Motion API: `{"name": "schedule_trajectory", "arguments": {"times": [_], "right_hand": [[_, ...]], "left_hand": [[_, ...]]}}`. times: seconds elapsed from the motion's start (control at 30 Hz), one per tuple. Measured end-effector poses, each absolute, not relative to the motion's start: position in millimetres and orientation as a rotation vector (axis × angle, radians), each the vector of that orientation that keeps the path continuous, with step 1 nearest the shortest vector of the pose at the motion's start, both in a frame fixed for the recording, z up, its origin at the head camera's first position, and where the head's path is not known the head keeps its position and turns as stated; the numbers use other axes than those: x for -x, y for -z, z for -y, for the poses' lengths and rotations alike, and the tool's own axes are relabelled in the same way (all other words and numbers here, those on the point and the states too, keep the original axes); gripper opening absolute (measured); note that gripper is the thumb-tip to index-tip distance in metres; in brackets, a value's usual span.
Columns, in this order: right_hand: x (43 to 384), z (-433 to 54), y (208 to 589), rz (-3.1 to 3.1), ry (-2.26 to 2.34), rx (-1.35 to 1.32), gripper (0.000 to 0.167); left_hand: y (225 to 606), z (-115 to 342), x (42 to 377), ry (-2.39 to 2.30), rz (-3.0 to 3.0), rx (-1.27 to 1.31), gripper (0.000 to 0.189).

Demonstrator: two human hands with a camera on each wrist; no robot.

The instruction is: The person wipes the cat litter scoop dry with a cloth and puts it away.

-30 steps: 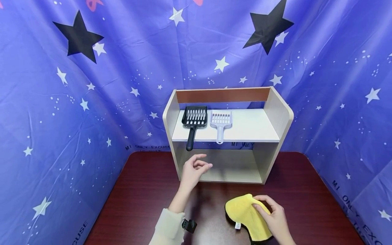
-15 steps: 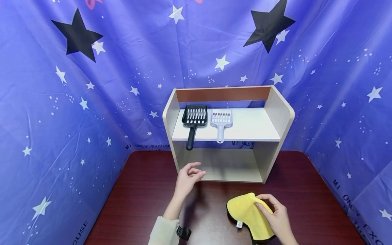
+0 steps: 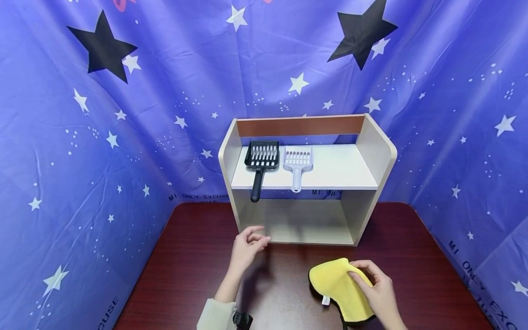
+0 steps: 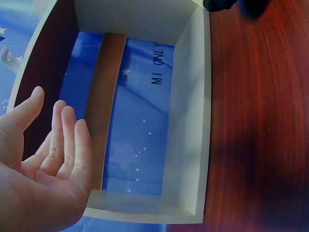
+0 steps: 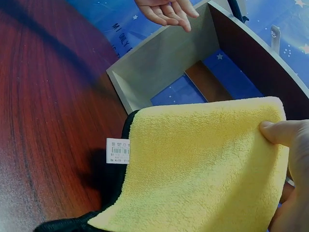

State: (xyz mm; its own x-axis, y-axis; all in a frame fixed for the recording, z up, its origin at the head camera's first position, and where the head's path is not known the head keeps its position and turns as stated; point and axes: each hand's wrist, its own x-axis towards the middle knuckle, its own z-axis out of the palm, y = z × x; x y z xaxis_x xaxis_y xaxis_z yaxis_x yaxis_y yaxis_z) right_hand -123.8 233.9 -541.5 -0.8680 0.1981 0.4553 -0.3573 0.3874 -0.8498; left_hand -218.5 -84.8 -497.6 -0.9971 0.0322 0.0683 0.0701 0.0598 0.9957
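Note:
My right hand point(image 3: 377, 288) pinches the folded edge of a yellow cloth point(image 3: 340, 288) between thumb and fingers. The cloth has black edging and a small white label point(image 5: 118, 151), and it hangs over the table in front of the shelf. My left hand point(image 3: 245, 250) holds nothing; its fingers are loosely bent near the shelf's lower left front, and the left wrist view shows the hand point(image 4: 53, 159) with its palm visible. On the upper board lie a black slotted litter scoop point(image 3: 256, 181) and, to its right, a pale lavender litter scoop point(image 3: 297, 176), handles toward me.
A two-level wooden shelf point(image 3: 379, 151) stands at the back of the dark red table point(image 3: 185, 256). The black scoop's handle sticks out past the upper board's front edge. A blue star-printed curtain point(image 3: 165, 114) hangs behind and on both sides.
My left hand has drawn back toward me and a little left, away from the scoops. My right hand and the yellow cloth have shifted slightly right. Both scoops stay in place.

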Motion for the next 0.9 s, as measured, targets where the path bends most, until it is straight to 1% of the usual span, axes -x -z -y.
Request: {"name": "schedule_trajectory", "arguments": {"times": [0.27, 0.5, 0.63, 0.9], "right_hand": [[124, -243, 539, 2.155, -1.475, -0.077, 0.023], [128, -248, 543, 2.058, -1.421, -0.121, 0.03], [129, -250, 544, 2.079, -1.36, -0.061, 0.031], [126, -254, 536, 2.142, -1.306, 0.131, 0.026]], "left_hand": [[504, 91, 218, 2.152, 2.252, 0.06, 0.038], [505, 95, 218, 2.15, 2.244, 0.04, 0.037], [507, 96, 217, 2.147, 2.247, 0.028, 0.037], [509, 98, 216, 2.136, 2.253, 0.008, 0.036]]}}
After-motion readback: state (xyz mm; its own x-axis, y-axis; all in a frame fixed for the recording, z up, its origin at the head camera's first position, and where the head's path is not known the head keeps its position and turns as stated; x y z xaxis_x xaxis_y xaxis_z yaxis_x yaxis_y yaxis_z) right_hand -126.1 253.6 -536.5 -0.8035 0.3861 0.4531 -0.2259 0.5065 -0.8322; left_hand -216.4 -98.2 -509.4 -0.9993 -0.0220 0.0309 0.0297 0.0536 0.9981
